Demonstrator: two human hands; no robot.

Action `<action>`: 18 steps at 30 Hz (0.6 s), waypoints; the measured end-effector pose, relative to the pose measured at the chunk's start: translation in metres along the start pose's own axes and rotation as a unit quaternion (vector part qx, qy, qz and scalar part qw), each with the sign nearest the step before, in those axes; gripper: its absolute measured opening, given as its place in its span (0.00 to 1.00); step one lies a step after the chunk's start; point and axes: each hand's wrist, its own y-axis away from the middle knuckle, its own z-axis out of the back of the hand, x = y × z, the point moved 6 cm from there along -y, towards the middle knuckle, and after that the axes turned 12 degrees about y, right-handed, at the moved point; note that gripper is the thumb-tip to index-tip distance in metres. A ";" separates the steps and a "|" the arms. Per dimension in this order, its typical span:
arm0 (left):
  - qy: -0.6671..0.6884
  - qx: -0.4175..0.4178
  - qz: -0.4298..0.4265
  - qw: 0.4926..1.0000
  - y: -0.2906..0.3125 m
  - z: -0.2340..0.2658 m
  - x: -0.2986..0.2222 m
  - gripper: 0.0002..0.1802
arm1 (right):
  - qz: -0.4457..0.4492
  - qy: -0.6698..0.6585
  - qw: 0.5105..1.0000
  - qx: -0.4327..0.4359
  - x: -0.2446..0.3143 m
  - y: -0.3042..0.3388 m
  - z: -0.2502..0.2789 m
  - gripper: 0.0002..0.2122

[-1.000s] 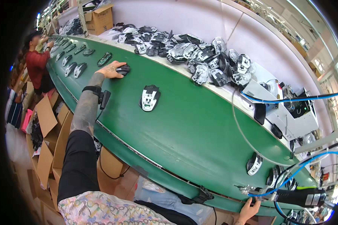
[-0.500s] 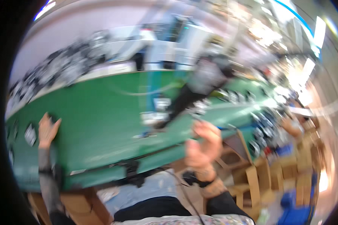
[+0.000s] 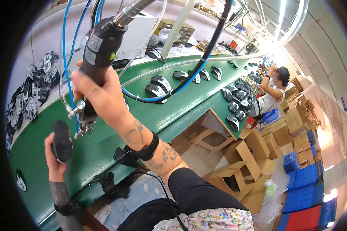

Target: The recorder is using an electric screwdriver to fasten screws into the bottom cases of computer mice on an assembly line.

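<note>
My right hand is wrapped around the black body of a powered screwdriver, which hangs with its tip pointing down above the green belt. A metal fitting with a blue hose and clear tubing sits at the tool's lower end. Left of the tip, my left hand grips a black computer mouse tilted upright, raised off the belt. The tip and the mouse are apart. Another mouse lies at the belt's left end.
Black-and-silver mice sit along the green belt, with more piled at its right part. Shell parts heap on the back ledge. A looping cable crosses above. A co-worker and cardboard boxes are at the right.
My right hand has risen from below the screwdriver and closed around it. My left hand has lifted the mouse off the belt, toward the tool. The head view has turned.
</note>
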 end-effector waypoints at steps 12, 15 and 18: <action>0.337 -0.020 -0.031 0.941 -0.002 -0.014 0.028 0.27 | 0.105 -0.117 0.987 -0.011 0.007 -0.022 -0.010 0.42; 0.340 -0.034 -0.009 0.940 0.005 0.002 0.034 0.27 | 0.125 -0.119 0.985 -0.024 -0.010 -0.023 -0.021 0.41; 0.364 -0.018 0.000 0.931 0.006 -0.004 0.032 0.28 | 0.118 -0.137 0.983 0.011 -0.016 -0.027 -0.025 0.43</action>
